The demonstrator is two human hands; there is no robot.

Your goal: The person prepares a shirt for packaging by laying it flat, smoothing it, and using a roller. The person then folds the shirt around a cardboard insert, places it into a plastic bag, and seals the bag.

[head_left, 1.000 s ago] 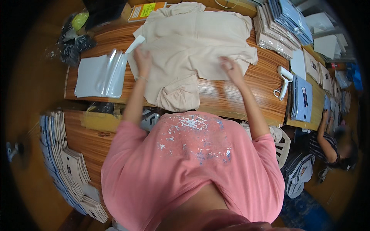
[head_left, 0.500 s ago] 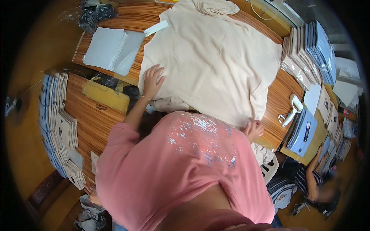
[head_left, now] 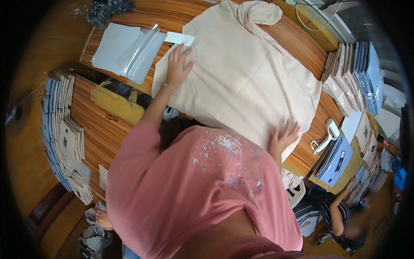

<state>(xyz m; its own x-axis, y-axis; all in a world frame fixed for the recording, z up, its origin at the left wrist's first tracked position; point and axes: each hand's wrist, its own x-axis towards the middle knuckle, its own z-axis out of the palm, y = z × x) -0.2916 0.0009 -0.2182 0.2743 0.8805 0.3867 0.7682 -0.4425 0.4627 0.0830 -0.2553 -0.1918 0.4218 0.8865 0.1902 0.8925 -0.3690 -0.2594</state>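
A cream piece of fabric [head_left: 241, 73], perhaps a garment, lies spread over the wood-grain table [head_left: 161, 15], its far end bunched up. My left hand [head_left: 177, 69] rests on its left part with fingers spread, holding nothing. Just beyond those fingertips lies a flat white strip [head_left: 180, 39], partly at the fabric's edge. Toward the near right, my right hand [head_left: 284, 136] presses flat on the fabric, fingers apart. The fabric's near edge runs down by my body, which hides part of it.
Clear plastic bags [head_left: 142, 58] lie beside white sheets [head_left: 114, 49] at left. A white lint roller [head_left: 330, 136] is at right, near bagged blue garments [head_left: 334, 166]. More stacks [head_left: 69, 134] line the left side. A co-worker [head_left: 338, 211] is at lower right; another person's hand [head_left: 103, 219] shows lower left.
My left hand has slid farther away along the fabric's left side. My right hand has moved from the near edge onto the fabric and spread out. The rumpled near-left fold is gone; one plastic bag has curled up.
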